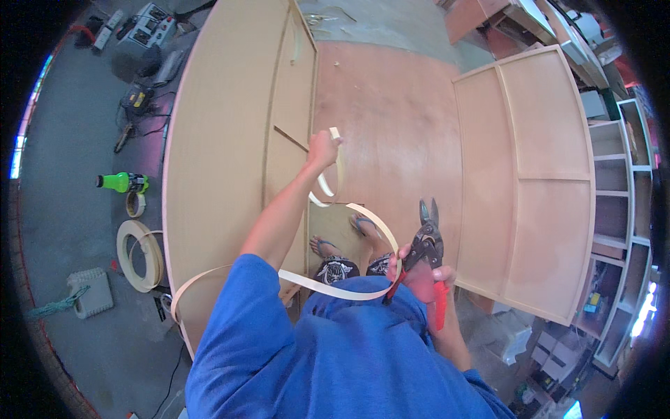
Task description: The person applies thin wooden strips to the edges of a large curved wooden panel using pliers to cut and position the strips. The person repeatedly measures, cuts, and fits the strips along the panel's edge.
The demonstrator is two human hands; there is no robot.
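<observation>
My left hand [323, 149] is stretched out over the long light-wood cabinet [216, 133], its fingers closed on a pale strip of edge banding [335, 290]. The strip hangs below that hand, loops round in front of my body and trails left across the cabinet behind my left arm. In my right hand [419, 278] is a pair of tin snips [427, 251] with red handles, held near my waist. The blades point away from me and stand slightly apart. The banding also runs past the right fingertips; whether they pinch it I cannot tell.
Left of the cabinet are a roll of banding [155, 260], a tape roll [135, 204], a green-capped bottle [124, 183], a power tool [134, 100] and a white canister [91, 293]. On the right stand a framed wooden panel [488, 174] and white shelving [612, 165].
</observation>
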